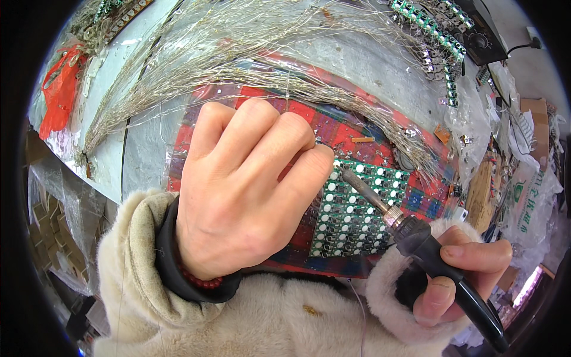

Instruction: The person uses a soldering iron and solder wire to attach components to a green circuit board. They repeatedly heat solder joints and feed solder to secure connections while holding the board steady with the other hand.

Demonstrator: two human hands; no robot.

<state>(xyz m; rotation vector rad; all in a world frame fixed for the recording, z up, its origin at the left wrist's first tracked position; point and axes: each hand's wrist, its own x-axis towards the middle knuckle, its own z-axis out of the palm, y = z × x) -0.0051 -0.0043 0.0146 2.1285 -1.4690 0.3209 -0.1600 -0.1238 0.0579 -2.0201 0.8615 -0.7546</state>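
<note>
My right hand (470, 268) grips the black handle of a soldering iron (410, 229). The iron's dark tip reaches the upper left part of a green circuit board panel (351, 223) set with rows of white round parts. Over the panel's upper left corner, my left hand (247, 184) is closed, knuckles up. Its fingertips are hidden beneath it, so whatever they pinch cannot be made out. A thin wire (288, 89) rises just beyond its knuckles. The panel lies on a red and blue plaid cloth (297, 253).
A long bundle of thin silvery wires (238, 74) arcs across the far side. At the far right are strips of small green boards (434, 33) and a black box with a knob (479, 38). A red plastic bag (61, 89) lies far left; clear plastic bags (526, 202) crowd the right.
</note>
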